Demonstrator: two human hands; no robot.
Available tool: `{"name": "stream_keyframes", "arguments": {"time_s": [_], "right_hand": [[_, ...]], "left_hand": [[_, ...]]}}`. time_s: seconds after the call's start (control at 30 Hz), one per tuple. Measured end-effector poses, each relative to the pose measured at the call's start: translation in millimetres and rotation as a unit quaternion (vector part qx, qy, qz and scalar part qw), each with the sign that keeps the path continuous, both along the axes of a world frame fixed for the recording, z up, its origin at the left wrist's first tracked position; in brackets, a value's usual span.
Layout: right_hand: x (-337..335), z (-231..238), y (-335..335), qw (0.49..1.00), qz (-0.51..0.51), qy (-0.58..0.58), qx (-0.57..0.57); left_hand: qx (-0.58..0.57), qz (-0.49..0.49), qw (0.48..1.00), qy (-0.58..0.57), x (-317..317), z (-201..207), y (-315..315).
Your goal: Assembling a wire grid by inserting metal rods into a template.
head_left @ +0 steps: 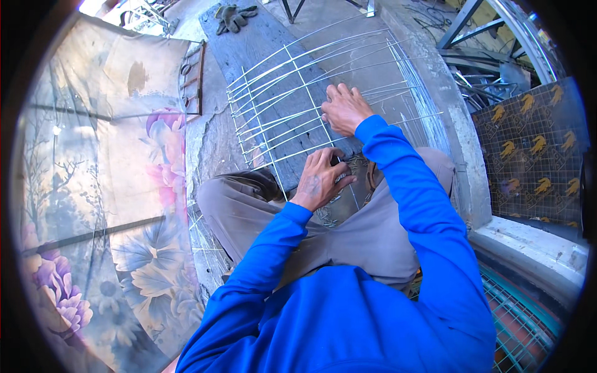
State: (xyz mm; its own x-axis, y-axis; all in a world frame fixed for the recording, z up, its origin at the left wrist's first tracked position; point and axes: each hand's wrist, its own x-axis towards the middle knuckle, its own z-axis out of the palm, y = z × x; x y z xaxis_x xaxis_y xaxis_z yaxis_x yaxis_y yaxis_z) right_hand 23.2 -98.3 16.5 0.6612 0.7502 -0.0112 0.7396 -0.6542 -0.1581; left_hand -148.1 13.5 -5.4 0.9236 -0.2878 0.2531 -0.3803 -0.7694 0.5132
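A grid of thin metal wires (300,76) lies over a weathered wooden plank (273,34) between my knees. Long wires run across it, with a few cross wires over them. My right hand (346,110) is at the grid's right part, its curled fingers closed on the wires there. Close to the grid's near edge, my left hand (317,179) has its fingers bent toward the thumb around a small dark thing (336,160). That thing is mostly hidden, so its kind cannot be told. Short wire pieces (326,214) are scattered below my left hand.
A dark work glove (235,18) rests on the plank's far end. Flowered cloth (118,186) hangs at the left beside a rusty metal frame (194,78). To the right are loose long wires (429,105), a concrete ledge (463,133), a patterned dark panel (532,155) and green mesh (519,311).
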Motion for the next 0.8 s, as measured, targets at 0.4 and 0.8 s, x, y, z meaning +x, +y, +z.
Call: {"name": "stream_keyframes", "arguments": {"time_s": [0.4, 0.8], "right_hand": [[-1, 19, -72, 0.99, -0.056, 0.109, 0.066], [0, -4, -65, 0.991, -0.075, 0.101, 0.052]], "left_hand": [[-0.007, 0.021, 1.0, -0.018, -6, 0, 2], [-0.011, -0.074, 0.997, -0.013, -14, 5, 15]]}}
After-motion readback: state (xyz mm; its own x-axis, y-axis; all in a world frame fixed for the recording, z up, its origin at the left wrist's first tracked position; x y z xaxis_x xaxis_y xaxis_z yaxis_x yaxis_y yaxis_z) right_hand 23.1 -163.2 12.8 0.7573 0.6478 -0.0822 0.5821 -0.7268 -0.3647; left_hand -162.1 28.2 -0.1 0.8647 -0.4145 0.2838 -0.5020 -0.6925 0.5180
